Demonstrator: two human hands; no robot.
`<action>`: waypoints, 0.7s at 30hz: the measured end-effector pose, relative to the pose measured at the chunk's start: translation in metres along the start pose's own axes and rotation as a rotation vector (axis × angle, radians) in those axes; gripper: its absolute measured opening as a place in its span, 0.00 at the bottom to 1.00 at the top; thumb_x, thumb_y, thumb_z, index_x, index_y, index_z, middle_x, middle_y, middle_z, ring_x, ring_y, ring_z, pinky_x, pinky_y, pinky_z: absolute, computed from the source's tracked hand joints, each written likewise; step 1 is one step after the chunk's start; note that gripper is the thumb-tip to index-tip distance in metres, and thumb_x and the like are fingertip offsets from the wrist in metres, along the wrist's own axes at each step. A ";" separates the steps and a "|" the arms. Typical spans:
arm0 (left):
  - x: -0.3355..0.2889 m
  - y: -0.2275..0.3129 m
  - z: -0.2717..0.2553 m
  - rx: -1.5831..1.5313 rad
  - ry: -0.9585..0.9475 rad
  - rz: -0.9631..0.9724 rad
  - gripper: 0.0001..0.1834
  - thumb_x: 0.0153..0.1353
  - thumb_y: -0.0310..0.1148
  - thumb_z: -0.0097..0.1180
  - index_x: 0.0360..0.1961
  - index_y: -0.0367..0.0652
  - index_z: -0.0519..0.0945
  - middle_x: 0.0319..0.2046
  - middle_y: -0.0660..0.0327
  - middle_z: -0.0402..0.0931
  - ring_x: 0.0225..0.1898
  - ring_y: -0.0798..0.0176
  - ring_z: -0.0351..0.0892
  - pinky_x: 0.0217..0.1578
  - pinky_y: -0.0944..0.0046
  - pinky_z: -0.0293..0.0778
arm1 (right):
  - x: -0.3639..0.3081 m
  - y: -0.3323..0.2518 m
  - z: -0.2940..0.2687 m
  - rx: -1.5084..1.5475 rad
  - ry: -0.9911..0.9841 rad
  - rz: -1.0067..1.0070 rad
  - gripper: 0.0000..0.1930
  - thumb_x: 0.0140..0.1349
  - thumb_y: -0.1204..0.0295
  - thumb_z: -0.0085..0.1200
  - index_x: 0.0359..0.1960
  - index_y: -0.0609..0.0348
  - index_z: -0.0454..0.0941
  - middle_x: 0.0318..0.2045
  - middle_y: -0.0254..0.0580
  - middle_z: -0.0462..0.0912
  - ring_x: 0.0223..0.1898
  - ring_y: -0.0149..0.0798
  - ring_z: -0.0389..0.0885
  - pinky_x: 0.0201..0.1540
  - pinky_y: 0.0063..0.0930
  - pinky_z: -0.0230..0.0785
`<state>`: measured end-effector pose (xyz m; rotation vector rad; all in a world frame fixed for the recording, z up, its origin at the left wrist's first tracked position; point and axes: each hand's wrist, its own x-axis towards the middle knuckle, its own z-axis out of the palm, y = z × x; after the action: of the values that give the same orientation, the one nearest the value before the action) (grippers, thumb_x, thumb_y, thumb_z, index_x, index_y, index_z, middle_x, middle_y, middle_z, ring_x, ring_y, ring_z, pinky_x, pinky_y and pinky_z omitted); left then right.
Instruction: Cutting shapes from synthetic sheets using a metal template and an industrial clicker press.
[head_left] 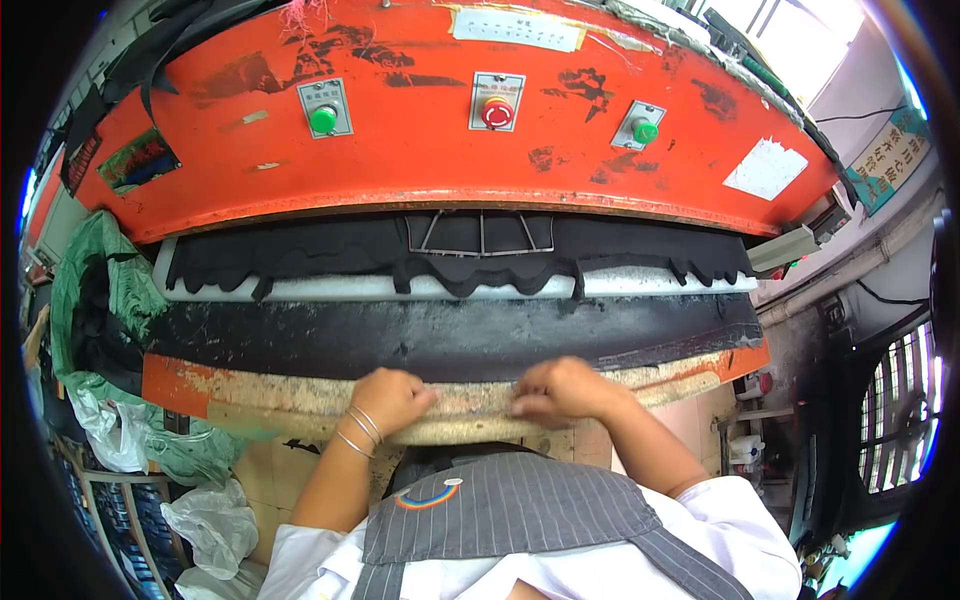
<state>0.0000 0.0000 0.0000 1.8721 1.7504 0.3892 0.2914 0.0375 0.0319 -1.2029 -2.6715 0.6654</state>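
My left hand (393, 400), with thin bangles on its wrist, rests curled into a loose fist at the worn front edge (300, 398) of the press table. To its right, my right hand (566, 391) sits on the same edge, its fingers bent in. Nothing shows in either hand. Beyond them lies a scuffed black bed (450, 330). Farther back, a black sheet (300, 250) with a ragged, wavy near edge covers part of a white board (350, 287). A metal cutting die (482, 236) stands on the sheet, its far part hidden beneath the press.
An orange press beam (400, 165) spans the back, carrying a red button (497, 113) between two green buttons (323, 120). Green sacking (80, 270) and plastic bags (212, 525) crowd the left. A pipe (850, 265) and a barred window (893, 410) are at right.
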 end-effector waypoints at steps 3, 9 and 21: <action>0.063 -0.004 -0.008 -0.100 0.389 0.243 0.09 0.57 0.39 0.61 0.27 0.47 0.85 0.29 0.57 0.78 0.35 0.50 0.76 0.37 0.53 0.73 | 0.042 0.034 -0.020 -0.096 0.273 -0.088 0.16 0.57 0.60 0.59 0.41 0.58 0.81 0.44 0.46 0.81 0.47 0.49 0.79 0.46 0.41 0.73; 0.090 -0.024 -0.013 0.148 0.500 0.397 0.10 0.49 0.37 0.66 0.32 0.45 0.85 0.29 0.61 0.71 0.36 0.56 0.71 0.38 0.58 0.69 | 0.101 0.031 -0.032 -0.278 -0.048 -0.021 0.21 0.53 0.54 0.62 0.43 0.55 0.82 0.47 0.41 0.81 0.49 0.45 0.79 0.48 0.39 0.72; 0.108 0.003 -0.006 -0.840 0.792 0.524 0.17 0.64 0.38 0.57 0.49 0.38 0.75 0.36 0.58 0.77 0.33 0.70 0.73 0.36 0.71 0.71 | 0.107 0.054 -0.070 0.472 -0.449 0.128 0.14 0.56 0.61 0.64 0.37 0.59 0.82 0.26 0.40 0.84 0.33 0.34 0.83 0.39 0.31 0.73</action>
<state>0.0117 0.1073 -0.0101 1.5501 1.1015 1.9274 0.2766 0.1717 0.0642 -1.1979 -2.5273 1.6471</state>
